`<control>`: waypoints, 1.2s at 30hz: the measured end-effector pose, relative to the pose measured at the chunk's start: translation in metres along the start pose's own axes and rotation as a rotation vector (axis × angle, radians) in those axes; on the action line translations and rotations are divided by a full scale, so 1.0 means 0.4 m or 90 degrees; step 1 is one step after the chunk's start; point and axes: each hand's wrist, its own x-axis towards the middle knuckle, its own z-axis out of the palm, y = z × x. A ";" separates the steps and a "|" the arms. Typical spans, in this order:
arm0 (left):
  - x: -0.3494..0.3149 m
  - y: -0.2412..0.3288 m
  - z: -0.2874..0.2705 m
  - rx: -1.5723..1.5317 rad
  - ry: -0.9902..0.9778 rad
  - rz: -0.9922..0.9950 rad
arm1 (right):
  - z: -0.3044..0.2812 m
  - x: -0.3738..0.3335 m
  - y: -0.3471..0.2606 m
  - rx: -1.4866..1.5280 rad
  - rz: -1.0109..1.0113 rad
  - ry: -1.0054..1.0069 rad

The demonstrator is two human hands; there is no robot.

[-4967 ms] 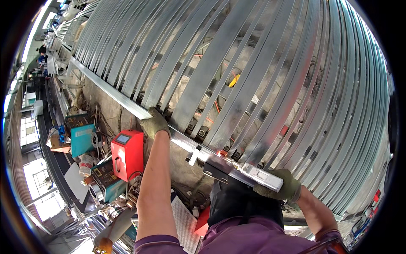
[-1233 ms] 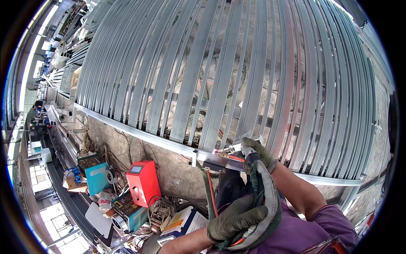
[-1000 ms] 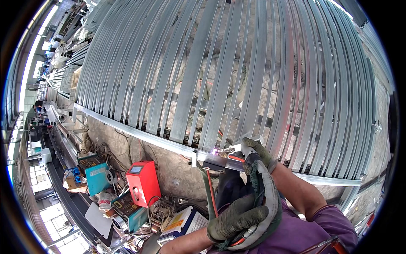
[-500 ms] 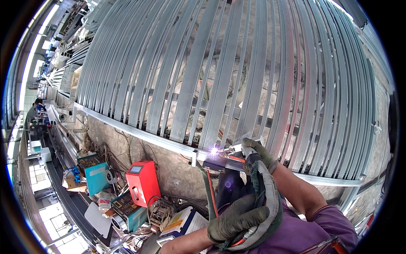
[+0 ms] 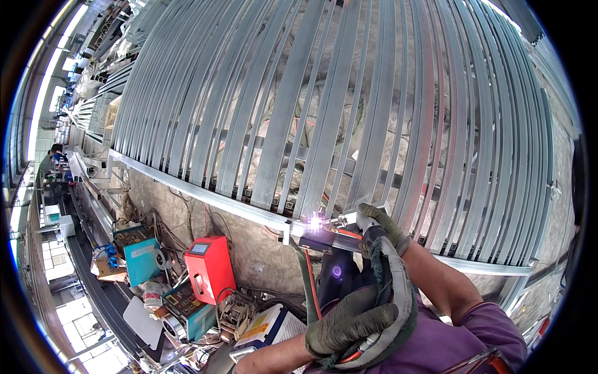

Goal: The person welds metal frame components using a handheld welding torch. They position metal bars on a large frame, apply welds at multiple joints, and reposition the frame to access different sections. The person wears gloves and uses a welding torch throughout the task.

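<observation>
My right hand (image 5: 385, 227), in a dark olive glove, is closed around a welding torch (image 5: 364, 220). The torch nozzle points left, and a bright violet-white spark (image 5: 316, 222) burns at its tip, against the front rail (image 5: 249, 210) of a frame of grey metal bars (image 5: 317, 149). Just below the spark a dark block (image 5: 315, 242) sits against the rail. Lower down, my gloved left hand (image 5: 350, 321) is wrapped around the torch's thick grey-green sheathed cable (image 5: 406, 299), which loops up to the right hand. The glare hides the spot being welded.
To the left on the floor stand a red machine box (image 5: 210, 268) with a small screen, teal wire-feed units (image 5: 142, 262) and a blue-and-white machine (image 5: 271, 327). Loose cables trail across the concrete. An orange hose (image 5: 313, 287) hangs below the rail.
Almost nothing differs. The spark keeps burning at about the same place on the rail, its glare slightly changed; both hands keep their hold.
</observation>
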 end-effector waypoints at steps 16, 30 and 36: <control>-0.017 -0.004 0.005 -0.038 -0.073 -0.011 | -0.054 -0.042 -0.010 0.006 0.065 -0.088; -0.011 0.013 -0.049 0.147 -0.115 0.089 | 0.067 -0.092 -0.150 -0.069 -0.234 -0.070; 0.028 0.024 -0.118 0.352 0.073 -0.003 | 0.092 -0.111 -0.273 -0.126 -0.476 -0.016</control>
